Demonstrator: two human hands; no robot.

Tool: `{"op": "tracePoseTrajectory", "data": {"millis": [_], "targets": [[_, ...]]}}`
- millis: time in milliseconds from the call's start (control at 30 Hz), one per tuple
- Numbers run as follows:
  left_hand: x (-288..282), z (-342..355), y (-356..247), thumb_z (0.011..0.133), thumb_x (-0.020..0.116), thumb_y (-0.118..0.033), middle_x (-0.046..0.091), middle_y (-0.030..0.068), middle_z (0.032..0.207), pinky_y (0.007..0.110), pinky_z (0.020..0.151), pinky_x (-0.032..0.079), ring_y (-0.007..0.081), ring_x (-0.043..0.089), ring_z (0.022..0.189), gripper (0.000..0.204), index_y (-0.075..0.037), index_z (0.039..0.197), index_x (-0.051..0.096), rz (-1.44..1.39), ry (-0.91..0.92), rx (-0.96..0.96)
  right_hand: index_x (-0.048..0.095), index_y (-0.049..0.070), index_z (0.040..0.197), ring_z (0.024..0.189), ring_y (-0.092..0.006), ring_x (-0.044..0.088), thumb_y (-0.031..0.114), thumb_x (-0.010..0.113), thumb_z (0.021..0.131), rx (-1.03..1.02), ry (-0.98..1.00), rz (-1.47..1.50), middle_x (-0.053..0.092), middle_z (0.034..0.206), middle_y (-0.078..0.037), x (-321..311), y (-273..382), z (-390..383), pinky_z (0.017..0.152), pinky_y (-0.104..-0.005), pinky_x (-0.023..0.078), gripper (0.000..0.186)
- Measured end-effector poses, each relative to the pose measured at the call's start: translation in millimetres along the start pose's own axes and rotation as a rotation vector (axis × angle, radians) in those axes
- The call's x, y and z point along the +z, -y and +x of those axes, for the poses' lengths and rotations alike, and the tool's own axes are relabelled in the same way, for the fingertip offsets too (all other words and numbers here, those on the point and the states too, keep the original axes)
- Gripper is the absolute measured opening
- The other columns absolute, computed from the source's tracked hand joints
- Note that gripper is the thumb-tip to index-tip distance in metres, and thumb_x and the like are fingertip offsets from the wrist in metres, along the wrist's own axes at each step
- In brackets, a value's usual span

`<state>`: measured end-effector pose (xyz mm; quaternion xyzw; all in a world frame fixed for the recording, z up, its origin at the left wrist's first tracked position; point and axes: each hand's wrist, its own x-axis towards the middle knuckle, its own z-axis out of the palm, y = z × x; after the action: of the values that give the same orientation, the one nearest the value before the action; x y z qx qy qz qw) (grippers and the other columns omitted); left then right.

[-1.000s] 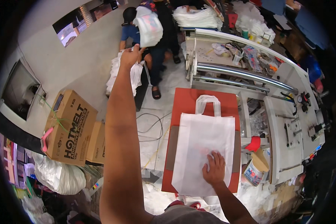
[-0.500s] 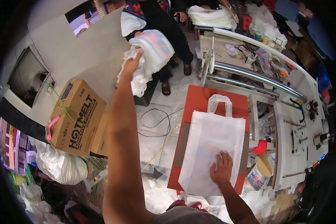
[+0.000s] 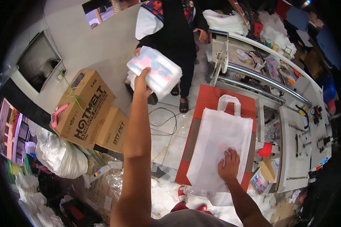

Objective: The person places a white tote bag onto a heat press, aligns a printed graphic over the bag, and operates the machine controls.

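My left arm reaches far forward, and my left hand (image 3: 143, 82) grips the near edge of a stack of translucent sheets (image 3: 161, 70) printed in pink and blue. A standing person's hand (image 3: 137, 52) touches the far left corner of the same stack. My right hand (image 3: 230, 164) lies with fingers spread on a white fabric tote bag (image 3: 219, 132). The bag lies flat, its handle pointing away from me, on a red board (image 3: 208, 94). A faint coloured patch shows through the bag beside my fingers.
A white-framed machine with metal rollers (image 3: 257, 79) stands right of the board. Left are a large carton (image 3: 87, 109), a smaller carton (image 3: 115, 130) and a stuffed white sack (image 3: 58, 155). A black cable (image 3: 176, 121) loops on the floor. A tub (image 3: 261, 181) stands at right.
The stack of sheets has turned print side up and moved slightly right, away from the crumpled white bags near it. My right hand stays on the tote bag. The view has shifted.
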<state>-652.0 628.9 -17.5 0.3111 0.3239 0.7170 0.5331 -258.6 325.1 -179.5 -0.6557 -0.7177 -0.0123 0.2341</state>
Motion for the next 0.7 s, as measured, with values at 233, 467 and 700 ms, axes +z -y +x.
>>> {"op": "tracePoseTrajectory", "data": {"millis": [233, 467, 700], "targets": [[-14.2, -129.8, -64.5, 0.086, 0.061, -0.021, 0.048, 0.0246, 0.135, 0.053, 0.102, 0.047, 0.039, 0.051, 0.123, 0.072, 0.003, 0.144, 0.026, -0.278, 0.084, 0.057, 0.057, 0.002, 0.117, 0.124, -0.0391, 0.045, 0.016, 0.059, 0.082, -0.023, -0.085, 0.02, 0.052, 0.13, -0.018, -5.8, 8.4, -0.7, 0.106, -0.0499, 0.035, 0.038], [-31.1, -320.2, -40.7, 0.077, 0.073, -0.02, 0.063, 0.0204, 0.116, 0.047, 0.091, 0.056, 0.0357, 0.066, 0.103, 0.066, 0.007, 0.131, 0.045, -0.327, 0.167, -0.173, 0.054, 0.0, 0.129, 0.118, -0.0226, 0.055, 0.028, 0.058, 0.097, 0.142, 0.105, 1.06, 0.06, 0.127, -0.014, -114.4, 71.7, 33.3, 0.103, -0.0352, 0.041, 0.043], [43.6, -445.6, 48.0, 0.078, 0.077, -0.02, 0.06, 0.0139, 0.119, 0.039, 0.098, 0.048, 0.0259, 0.058, 0.112, 0.067, 0.002, 0.133, 0.045, 0.207, 0.373, -0.473, 0.02, -0.009, 0.146, 0.133, -0.0321, 0.042, 0.052, 0.084, 0.069, 0.147, 0.744, 1.354, 0.044, 0.14, -0.025, -201.0, 39.3, -38.7, 0.111, -0.0418, 0.032, 0.118]]}}
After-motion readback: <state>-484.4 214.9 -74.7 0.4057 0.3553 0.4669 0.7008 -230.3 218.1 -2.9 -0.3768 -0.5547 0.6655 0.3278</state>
